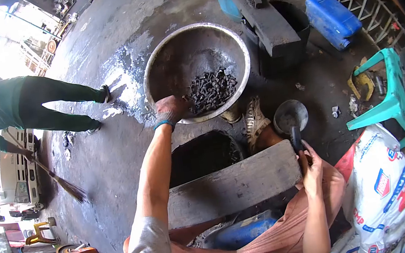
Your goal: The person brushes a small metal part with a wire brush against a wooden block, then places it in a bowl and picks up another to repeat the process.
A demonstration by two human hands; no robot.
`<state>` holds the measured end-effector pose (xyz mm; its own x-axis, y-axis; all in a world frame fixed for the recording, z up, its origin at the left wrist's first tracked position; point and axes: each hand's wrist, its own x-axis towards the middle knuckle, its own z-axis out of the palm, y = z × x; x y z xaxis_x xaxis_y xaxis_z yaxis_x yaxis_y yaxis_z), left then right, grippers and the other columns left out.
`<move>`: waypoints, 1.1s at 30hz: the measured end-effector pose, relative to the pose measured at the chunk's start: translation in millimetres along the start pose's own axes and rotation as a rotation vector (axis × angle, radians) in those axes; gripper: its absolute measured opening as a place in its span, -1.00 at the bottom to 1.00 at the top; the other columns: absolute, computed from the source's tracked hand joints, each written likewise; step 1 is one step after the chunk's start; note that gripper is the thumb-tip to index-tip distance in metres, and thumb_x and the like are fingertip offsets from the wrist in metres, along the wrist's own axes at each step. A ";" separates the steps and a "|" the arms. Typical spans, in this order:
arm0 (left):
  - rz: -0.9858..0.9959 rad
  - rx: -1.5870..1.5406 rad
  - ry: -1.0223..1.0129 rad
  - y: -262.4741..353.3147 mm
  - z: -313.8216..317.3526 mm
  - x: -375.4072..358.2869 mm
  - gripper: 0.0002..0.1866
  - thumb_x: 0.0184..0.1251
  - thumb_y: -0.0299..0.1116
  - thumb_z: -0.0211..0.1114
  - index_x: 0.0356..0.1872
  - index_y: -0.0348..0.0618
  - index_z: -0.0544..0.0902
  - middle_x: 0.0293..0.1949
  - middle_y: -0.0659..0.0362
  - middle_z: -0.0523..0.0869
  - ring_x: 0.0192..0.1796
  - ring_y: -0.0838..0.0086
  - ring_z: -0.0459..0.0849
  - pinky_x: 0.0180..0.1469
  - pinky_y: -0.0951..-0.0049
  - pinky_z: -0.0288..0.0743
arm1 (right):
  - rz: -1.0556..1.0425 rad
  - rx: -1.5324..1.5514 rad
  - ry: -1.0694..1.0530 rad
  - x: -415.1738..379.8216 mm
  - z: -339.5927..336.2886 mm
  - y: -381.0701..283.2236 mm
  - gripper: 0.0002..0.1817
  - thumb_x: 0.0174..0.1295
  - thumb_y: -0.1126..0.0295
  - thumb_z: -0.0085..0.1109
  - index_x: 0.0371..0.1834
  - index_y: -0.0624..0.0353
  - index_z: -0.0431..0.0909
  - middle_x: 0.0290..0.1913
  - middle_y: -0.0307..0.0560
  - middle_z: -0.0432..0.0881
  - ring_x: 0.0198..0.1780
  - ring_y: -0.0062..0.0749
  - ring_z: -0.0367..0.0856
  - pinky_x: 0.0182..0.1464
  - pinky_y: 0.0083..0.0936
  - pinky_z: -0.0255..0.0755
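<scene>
My left hand (172, 109), in a grey-and-reddish work glove, reaches over the near left rim of a large metal bowl (147, 77). Its fingers are curled beside a heap of small black chunks (213, 90); whatever they grip is hidden. At the right end of a worn wooden plank (235, 181), my bare right hand (312, 171) is closed round a dark, narrow tool (296, 139), which points up past the plank's end. What kind of tool this is does not show. The plank lies across in front of me, above a dark open tub (201, 157).
A small round pan (290, 116) lies beside my shoe (255, 119). Blue jerrycan (334, 19), cut blue drum (227, 0) and dark block (271, 25) stand beyond. Turquoise stool (388, 97) and white sacks (389, 184) are right. A person (20, 104) sweeps with a broom (67, 188) at left.
</scene>
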<state>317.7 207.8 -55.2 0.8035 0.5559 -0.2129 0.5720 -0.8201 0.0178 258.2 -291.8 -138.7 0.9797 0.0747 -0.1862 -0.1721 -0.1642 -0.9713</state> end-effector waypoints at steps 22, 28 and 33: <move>0.218 0.199 -0.316 30.6 51.8 61.5 -0.49 0.47 0.24 0.37 0.16 0.13 0.89 0.08 -0.09 0.88 0.12 0.05 0.89 0.18 0.06 0.73 | -0.040 -0.164 0.039 -5.7 13.8 -34.4 -0.60 0.50 0.51 0.41 0.37 0.20 0.73 0.23 0.08 0.83 0.24 -0.24 0.77 0.35 -0.31 0.59; 0.350 0.279 -0.213 1.0 80.4 91.9 -0.64 0.44 0.01 0.36 0.08 0.16 0.92 0.03 -0.04 0.90 0.12 0.05 0.89 0.13 0.06 0.73 | -0.251 -0.057 0.163 -1.6 28.4 -12.8 -0.52 0.29 0.63 0.53 0.30 0.19 0.77 0.21 0.11 0.82 0.26 -0.12 0.77 0.37 -0.31 0.61; 0.795 0.332 -0.095 -43.1 104.8 114.8 -0.56 0.54 0.04 0.26 0.09 -0.04 0.87 0.03 -0.04 0.89 0.10 -0.05 0.87 0.09 -0.05 0.69 | -0.156 -0.102 0.141 -3.3 21.9 -26.9 -0.59 0.40 0.48 0.48 0.31 0.16 0.77 0.27 0.15 0.81 0.26 0.00 0.78 0.37 -0.22 0.63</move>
<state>368.1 292.7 -182.7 0.9190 -0.2010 -0.3390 -0.2435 -0.9660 -0.0872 257.3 -266.1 -115.2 0.9995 -0.0299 -0.0061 -0.0136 -0.2601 -0.9655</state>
